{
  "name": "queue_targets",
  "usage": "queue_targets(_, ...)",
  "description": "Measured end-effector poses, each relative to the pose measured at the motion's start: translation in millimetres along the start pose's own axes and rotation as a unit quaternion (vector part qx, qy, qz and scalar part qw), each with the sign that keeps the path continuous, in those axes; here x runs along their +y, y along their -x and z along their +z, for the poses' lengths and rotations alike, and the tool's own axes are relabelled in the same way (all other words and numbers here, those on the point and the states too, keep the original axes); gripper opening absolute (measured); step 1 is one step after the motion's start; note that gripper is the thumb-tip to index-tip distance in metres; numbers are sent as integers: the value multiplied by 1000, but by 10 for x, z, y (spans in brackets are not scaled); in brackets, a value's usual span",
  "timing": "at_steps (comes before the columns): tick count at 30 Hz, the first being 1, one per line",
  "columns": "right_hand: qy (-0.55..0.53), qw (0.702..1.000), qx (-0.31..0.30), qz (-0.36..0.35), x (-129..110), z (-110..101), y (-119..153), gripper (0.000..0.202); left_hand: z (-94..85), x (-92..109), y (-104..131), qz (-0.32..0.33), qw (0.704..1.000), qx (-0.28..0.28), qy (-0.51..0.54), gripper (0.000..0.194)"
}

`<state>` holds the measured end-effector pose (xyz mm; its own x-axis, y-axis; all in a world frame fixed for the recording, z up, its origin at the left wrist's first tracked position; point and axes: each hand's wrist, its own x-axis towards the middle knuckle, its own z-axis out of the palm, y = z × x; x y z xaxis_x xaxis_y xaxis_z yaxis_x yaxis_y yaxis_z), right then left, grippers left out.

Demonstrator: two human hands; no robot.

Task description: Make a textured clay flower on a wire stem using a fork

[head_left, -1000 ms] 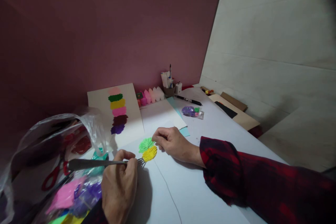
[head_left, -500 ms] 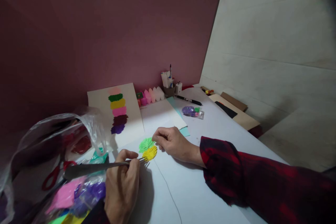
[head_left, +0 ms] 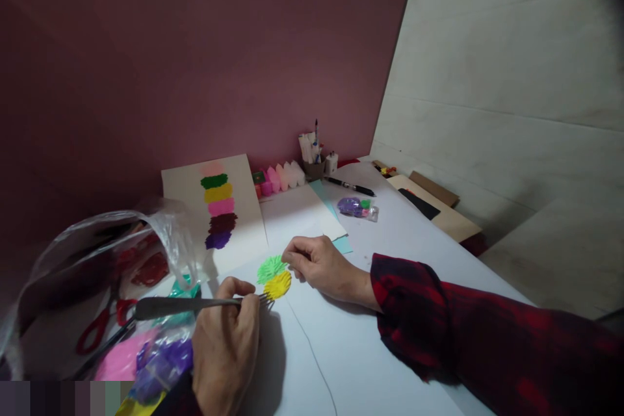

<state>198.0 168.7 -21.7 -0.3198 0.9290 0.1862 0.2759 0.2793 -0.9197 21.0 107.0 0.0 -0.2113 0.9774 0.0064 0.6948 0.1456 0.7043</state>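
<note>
My left hand (head_left: 229, 338) is closed round a metal fork (head_left: 168, 307), whose handle sticks out to the left. The fork's tines touch or lie right at the lower left edge of a flat, ridged yellow clay piece (head_left: 277, 286). A ridged light green clay piece (head_left: 268, 270) lies just behind it, the two meeting on a white sheet (head_left: 361, 344). Beside them on the right is my right hand (head_left: 319, 264), fingers pinched together by the clay edges; anything in the pinch is hidden. A thin curved line (head_left: 312, 354) runs down the sheet from the yellow piece.
At left lie a clear plastic bag (head_left: 178, 237), red-handled scissors (head_left: 95, 331) and pink clay (head_left: 121, 357). Behind stand a card with colour swatches (head_left: 182, 208), clay packs (head_left: 287, 175) and a pen cup (head_left: 314, 168). A pen (head_left: 351, 186) and a small clay packet (head_left: 355, 207) lie right.
The fork's handle end has risen slightly and shifted right, so the fork lies more level. Both hands are almost where they were, and the right one looks still.
</note>
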Motion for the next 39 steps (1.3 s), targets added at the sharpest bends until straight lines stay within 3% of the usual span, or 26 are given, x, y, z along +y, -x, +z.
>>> queue_targets(15,-9,1000,-6,6,-13,-11,3,18,-36,-21,43,-2,999,38,23,15)
queue_targets(23,-2,1000,-6,4,-28,-17,3,19,15,-25,61,76,995,61,-1,17)
queue_targets(39,-14,1000,-4,8,-18,-9,10,18,61,-88,77,156,985,58,-49,15)
